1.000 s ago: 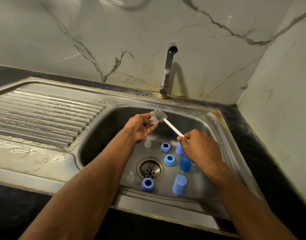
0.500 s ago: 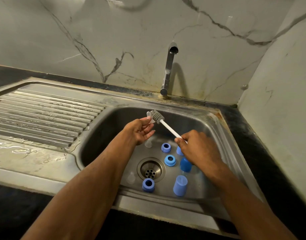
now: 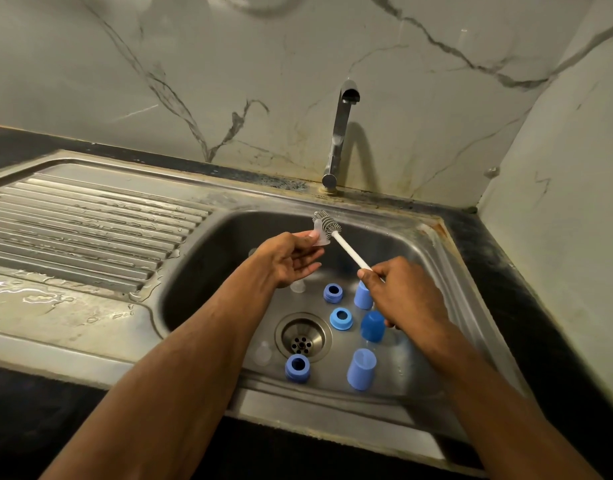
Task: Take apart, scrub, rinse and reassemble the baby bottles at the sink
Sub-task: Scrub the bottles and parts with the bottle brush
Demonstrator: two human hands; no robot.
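Over sink (image 3: 447,271), hands (image 3: 291,258) raised

brush handle (image 3: 352,254): I lose its lower end inside my right hand (image 3: 405,292).
nipple (image 3: 319,233): clear, half behind my left hand (image 3: 291,258) fingertips; I can't make out its shape.
pale blue cap (image 3: 362,295): right side hidden behind my right hand.
clear pieces (image 3: 263,353): near the drain, too faint to identify.
forearms: both cut off at the bottom edge.
draining board (image 3: 90,233): cut off at the left edge.
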